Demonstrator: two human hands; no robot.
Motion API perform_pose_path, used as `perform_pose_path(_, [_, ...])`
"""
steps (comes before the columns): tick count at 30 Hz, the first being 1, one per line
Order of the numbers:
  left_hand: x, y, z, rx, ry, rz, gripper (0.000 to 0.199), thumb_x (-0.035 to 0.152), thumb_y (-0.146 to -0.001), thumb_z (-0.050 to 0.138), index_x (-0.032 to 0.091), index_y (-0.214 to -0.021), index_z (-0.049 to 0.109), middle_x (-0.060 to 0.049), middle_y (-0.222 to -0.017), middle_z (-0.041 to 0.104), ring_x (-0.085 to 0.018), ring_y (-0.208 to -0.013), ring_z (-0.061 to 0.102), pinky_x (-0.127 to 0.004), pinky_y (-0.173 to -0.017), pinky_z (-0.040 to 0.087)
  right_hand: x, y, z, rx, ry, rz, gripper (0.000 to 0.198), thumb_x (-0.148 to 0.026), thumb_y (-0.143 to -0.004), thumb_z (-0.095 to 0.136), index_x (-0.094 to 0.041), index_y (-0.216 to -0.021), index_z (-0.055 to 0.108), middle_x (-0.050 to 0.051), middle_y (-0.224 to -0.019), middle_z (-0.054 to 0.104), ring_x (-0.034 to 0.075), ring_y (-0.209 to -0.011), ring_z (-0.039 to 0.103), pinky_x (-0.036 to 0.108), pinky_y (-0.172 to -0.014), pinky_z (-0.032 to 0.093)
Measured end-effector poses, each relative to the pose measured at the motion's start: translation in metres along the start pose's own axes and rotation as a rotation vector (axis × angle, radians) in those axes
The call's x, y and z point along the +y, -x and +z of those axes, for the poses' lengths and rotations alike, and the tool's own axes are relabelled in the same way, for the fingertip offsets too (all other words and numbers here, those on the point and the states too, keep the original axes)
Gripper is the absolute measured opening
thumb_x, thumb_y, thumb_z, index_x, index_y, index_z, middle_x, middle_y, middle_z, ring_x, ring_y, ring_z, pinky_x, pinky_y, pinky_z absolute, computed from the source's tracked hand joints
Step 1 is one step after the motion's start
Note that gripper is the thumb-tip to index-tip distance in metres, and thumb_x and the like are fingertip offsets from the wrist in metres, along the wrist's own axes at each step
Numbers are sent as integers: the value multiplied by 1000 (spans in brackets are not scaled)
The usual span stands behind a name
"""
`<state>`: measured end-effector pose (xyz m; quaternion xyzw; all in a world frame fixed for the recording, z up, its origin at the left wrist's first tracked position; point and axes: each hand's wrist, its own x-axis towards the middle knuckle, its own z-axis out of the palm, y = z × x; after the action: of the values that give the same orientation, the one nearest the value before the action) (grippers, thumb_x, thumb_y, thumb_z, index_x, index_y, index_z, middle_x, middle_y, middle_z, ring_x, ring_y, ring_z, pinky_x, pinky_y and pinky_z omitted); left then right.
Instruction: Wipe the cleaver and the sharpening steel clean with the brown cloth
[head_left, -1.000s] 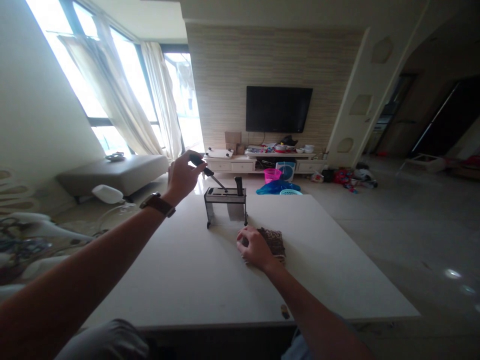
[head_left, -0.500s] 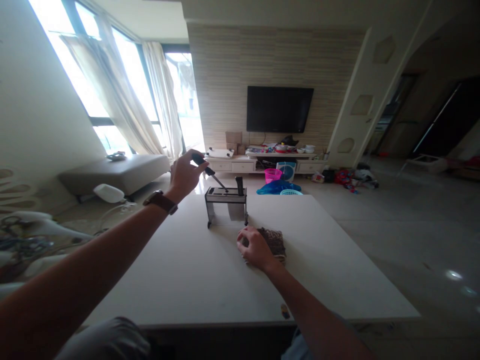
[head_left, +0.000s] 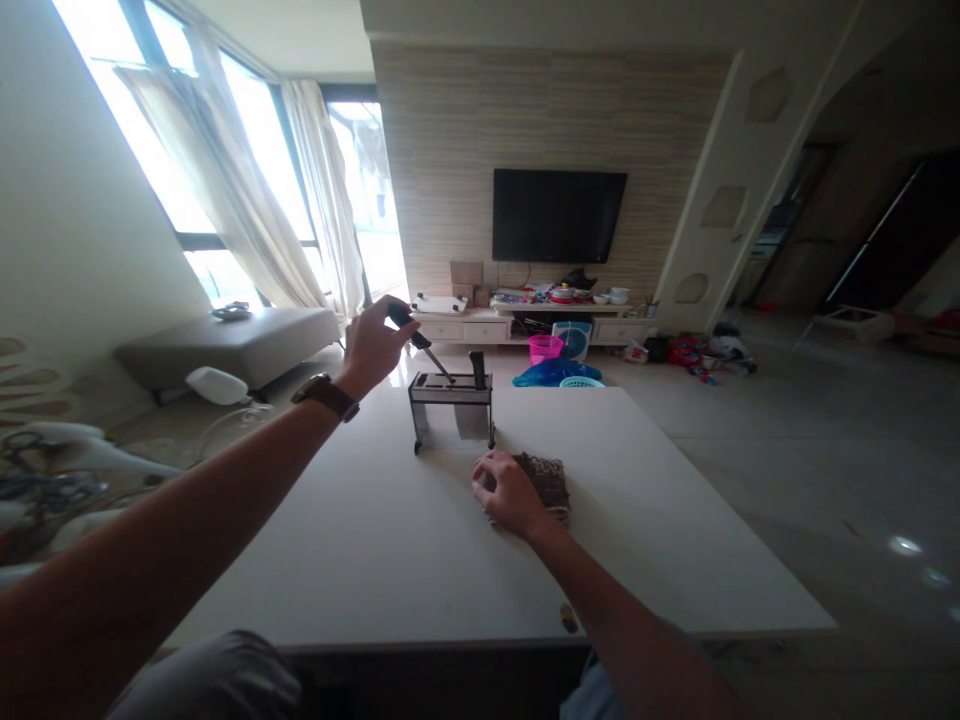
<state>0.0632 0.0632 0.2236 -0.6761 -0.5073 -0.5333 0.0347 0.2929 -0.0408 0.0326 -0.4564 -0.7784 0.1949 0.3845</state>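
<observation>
My left hand [head_left: 375,345] is closed around the black handle of a thin metal tool [head_left: 409,325], like a sharpening steel or a narrow knife. It slants down to the right, and its tip meets the slotted top of a knife block [head_left: 427,396] with see-through sides. Upright in the block's right end stands a knife [head_left: 478,370] with a black handle; its broad blade shows below. Closer to me, my right hand [head_left: 514,495] lies over the left part of a brown knitted cloth [head_left: 551,485], fingers curled on its edge. The palm hides part of the cloth.
Both hands are over a white table [head_left: 360,570]. A small dark and yellow item [head_left: 568,618] lies by its near edge. Beyond the far edge are a blue plastic bag [head_left: 551,375], a pink basket [head_left: 546,348] and a light-blue basket [head_left: 581,383]. A grey bench [head_left: 232,345] stands at left.
The camera view has shifted very slightly. Both hands, the tool, the knife block and the cloth keep nearly the same places.
</observation>
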Motion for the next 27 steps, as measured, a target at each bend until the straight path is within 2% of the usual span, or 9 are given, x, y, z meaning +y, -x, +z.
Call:
perform_pose_path(10, [5, -6, 7, 11, -51, 3, 14, 34, -80, 70, 25, -91, 67, 2, -81, 73, -18, -73, 66, -36, -78, 50, -2, 0, -1, -12, 18, 2, 11, -9, -81, 66, -19, -84, 66, 6, -100, 66, 21, -101, 62, 35, -98, 46])
perform_pose_path(20, [9, -30, 17, -14, -66, 66, 12, 29, -80, 71, 26, -90, 65, -1, -89, 72, -23, -90, 65, -40, -87, 48, -3, 0, -1, -16, -7, 4, 12, -8, -80, 67, -19, -85, 66, 6, -101, 66, 20, -102, 62, 35, -99, 46])
perform_pose_path(23, [15, -43, 27, -47, -55, 64, 18, 27, -79, 70, 25, -96, 64, -2, -92, 72, -26, -90, 66, -44, -89, 47, -3, 1, 1, -16, -1, 2, 12, -9, -79, 68, -19, -84, 66, 5, -99, 65, 20, -101, 61, 35, -98, 46])
perform_pose_path(27, [21, -59, 51, -59, 5, 51, 40, 24, -79, 73, 25, -117, 60, -4, -92, 72, -28, -95, 66, -45, -91, 47, -4, 2, 3, -24, 3, 5, 12, -10, -80, 69, -20, -84, 67, 5, -99, 65, 20, -101, 61, 33, -97, 46])
